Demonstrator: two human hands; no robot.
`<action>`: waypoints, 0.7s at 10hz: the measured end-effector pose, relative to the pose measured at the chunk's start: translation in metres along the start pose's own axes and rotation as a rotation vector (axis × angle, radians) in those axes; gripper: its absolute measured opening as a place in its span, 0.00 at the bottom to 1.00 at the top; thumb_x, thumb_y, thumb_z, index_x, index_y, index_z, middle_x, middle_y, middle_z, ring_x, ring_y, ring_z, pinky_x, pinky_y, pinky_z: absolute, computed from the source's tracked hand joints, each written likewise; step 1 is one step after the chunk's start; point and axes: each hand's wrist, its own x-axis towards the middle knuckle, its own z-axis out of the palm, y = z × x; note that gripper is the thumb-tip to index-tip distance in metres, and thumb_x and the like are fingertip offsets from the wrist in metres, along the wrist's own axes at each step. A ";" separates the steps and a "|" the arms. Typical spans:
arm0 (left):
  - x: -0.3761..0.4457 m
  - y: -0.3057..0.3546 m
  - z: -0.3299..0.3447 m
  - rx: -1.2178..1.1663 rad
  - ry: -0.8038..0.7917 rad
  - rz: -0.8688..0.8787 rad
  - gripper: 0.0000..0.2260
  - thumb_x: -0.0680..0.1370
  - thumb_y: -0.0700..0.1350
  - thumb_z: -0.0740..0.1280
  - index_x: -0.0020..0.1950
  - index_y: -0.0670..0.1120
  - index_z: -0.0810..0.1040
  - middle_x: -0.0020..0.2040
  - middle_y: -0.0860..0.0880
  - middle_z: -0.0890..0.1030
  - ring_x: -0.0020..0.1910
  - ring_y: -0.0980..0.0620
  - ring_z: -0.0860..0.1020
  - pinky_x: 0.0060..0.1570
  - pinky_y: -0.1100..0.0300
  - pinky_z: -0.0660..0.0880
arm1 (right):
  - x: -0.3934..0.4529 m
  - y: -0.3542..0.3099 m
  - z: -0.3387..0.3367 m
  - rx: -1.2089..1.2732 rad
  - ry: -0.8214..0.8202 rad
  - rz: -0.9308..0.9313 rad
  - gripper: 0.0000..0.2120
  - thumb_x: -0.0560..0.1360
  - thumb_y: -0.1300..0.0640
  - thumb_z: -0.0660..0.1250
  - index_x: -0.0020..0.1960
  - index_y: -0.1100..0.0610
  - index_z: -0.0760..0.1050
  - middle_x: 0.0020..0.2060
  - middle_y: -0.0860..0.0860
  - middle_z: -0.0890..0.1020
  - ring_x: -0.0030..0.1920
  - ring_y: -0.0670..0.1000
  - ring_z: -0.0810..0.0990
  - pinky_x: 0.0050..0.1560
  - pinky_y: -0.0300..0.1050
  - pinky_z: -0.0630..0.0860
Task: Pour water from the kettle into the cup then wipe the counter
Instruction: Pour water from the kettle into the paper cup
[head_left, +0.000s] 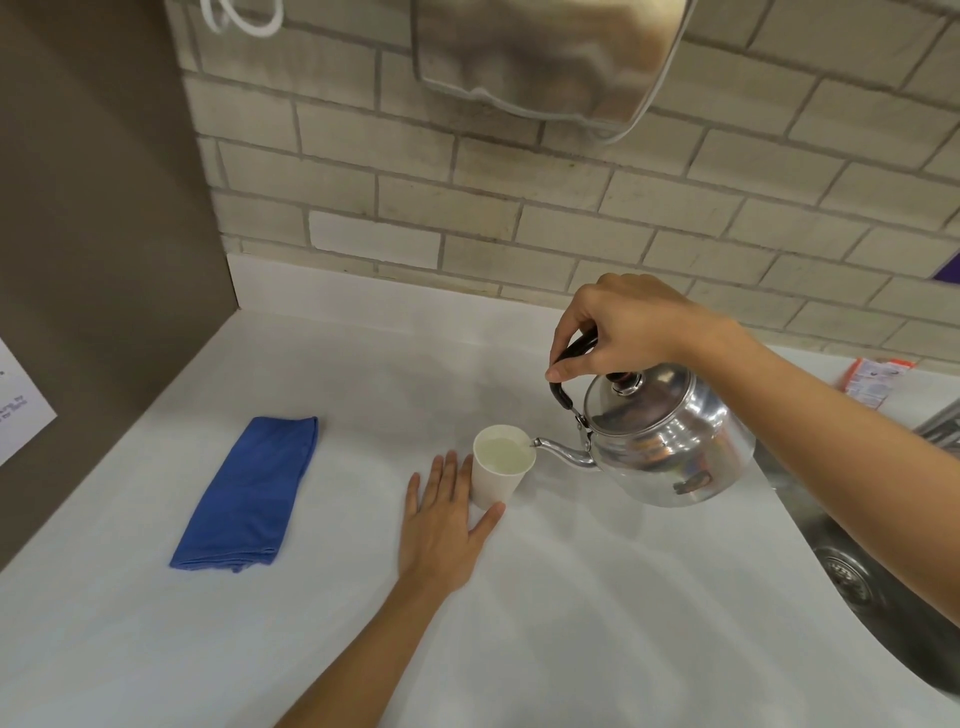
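A shiny steel kettle (665, 447) hangs tilted above the white counter (545, 597), its spout over the rim of a white paper cup (496, 480). The cup stands upright and holds water nearly to the brim. My right hand (623, 327) grips the kettle's black handle from above. My left hand (444, 525) lies flat on the counter with fingers spread, its thumb and index finger against the base of the cup. A folded blue cloth (252, 493) lies on the counter to the left, apart from both hands.
A steel sink (852, 561) with a drain sits at the right edge. A brick wall runs behind, with a metal dispenser (550, 57) mounted high on it. A brown panel (98, 234) closes the left side. An orange packet (878, 382) lies at the far right.
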 end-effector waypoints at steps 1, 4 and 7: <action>0.000 0.000 0.000 0.007 -0.004 0.001 0.36 0.78 0.68 0.42 0.80 0.48 0.45 0.81 0.49 0.51 0.80 0.53 0.46 0.76 0.52 0.37 | 0.001 0.000 0.000 -0.003 0.004 -0.004 0.15 0.65 0.30 0.71 0.43 0.39 0.84 0.30 0.42 0.82 0.33 0.44 0.78 0.31 0.41 0.66; -0.001 -0.001 0.000 0.002 -0.006 0.004 0.39 0.75 0.70 0.36 0.80 0.48 0.45 0.81 0.49 0.51 0.80 0.53 0.46 0.76 0.53 0.36 | 0.004 -0.001 -0.002 -0.023 0.007 -0.019 0.15 0.65 0.31 0.71 0.43 0.40 0.84 0.29 0.40 0.80 0.33 0.42 0.77 0.31 0.40 0.65; -0.001 0.000 -0.001 0.010 -0.017 0.002 0.37 0.77 0.69 0.39 0.80 0.48 0.45 0.81 0.49 0.50 0.80 0.53 0.45 0.76 0.52 0.37 | 0.006 -0.003 -0.005 -0.020 0.020 -0.042 0.15 0.66 0.31 0.71 0.43 0.39 0.84 0.29 0.38 0.79 0.34 0.40 0.76 0.32 0.41 0.68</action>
